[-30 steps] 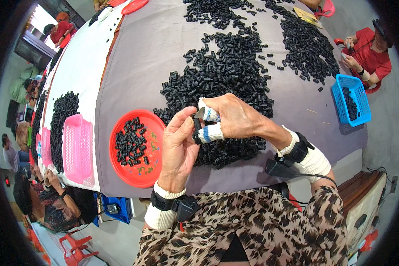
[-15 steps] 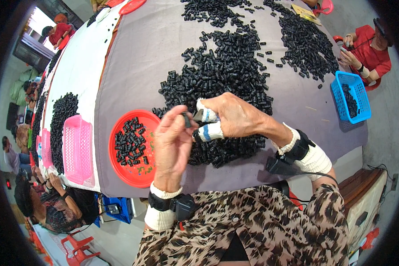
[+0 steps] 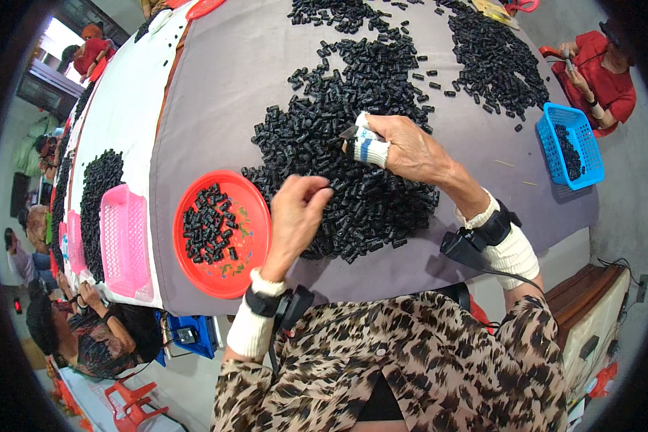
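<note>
A big heap of small black plastic pieces [image 3: 338,122] lies on the grey tablecloth [image 3: 216,108]. My right hand [image 3: 410,151], two fingers wrapped in white tape, rests on the heap and pinches a small dark piece [image 3: 348,134] at its fingertips. My left hand [image 3: 295,219] hovers at the heap's near left edge, beside a round red tray [image 3: 255,248] that holds several black pieces. Its fingertips are drawn together, and I cannot see anything between them. Both wrists carry white bands with black devices.
A pink basket [image 3: 126,241] sits left of the tray, next to another black heap [image 3: 97,191] on white cloth. A blue basket [image 3: 570,144] with pieces stands at the right edge, near a person in red [image 3: 605,72]. More people sit at the lower left [image 3: 86,327].
My left hand has pulled away from the right hand's fingertips, down and toward the red tray. My right hand has stayed on the heap.
</note>
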The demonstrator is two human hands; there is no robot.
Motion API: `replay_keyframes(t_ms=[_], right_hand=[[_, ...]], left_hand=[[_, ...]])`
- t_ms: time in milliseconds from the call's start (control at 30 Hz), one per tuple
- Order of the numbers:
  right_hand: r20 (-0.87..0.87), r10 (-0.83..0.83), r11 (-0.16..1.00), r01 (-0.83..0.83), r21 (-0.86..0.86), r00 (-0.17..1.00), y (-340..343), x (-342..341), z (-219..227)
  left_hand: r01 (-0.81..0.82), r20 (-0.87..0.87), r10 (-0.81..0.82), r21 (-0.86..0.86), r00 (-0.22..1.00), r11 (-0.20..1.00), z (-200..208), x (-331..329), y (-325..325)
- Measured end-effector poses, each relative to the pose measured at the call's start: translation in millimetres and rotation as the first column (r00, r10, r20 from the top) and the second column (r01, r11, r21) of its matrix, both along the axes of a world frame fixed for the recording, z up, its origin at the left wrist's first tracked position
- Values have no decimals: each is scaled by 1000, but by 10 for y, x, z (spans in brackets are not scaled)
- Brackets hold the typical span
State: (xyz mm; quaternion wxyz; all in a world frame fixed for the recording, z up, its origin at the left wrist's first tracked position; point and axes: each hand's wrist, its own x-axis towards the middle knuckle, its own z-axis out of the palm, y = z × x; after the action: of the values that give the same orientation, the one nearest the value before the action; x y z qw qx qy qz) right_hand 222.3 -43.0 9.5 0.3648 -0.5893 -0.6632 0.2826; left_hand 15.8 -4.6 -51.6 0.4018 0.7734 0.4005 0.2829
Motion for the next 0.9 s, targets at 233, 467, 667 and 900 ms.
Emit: replay_keyframes(t_ms=[233, 467, 667, 900], right_hand=[[-39, -32, 996, 29, -82, 999, -124, 122, -95], [-215, -24, 993, -2, -121, 976, -48, 46, -84], [-250, 8, 993, 23, 119, 968, 67, -457, 185], [-166, 51, 964, -5, 266, 985, 140, -643, 282]], left_hand=[[295, -392, -130, 398, 911, 868, -366, 321, 120], [131, 347, 113, -607, 931, 784, 6, 148, 296], [476, 734, 491, -679, 469, 559, 481, -42, 216], [400, 746, 376, -630, 550, 665, 696, -90, 81]])
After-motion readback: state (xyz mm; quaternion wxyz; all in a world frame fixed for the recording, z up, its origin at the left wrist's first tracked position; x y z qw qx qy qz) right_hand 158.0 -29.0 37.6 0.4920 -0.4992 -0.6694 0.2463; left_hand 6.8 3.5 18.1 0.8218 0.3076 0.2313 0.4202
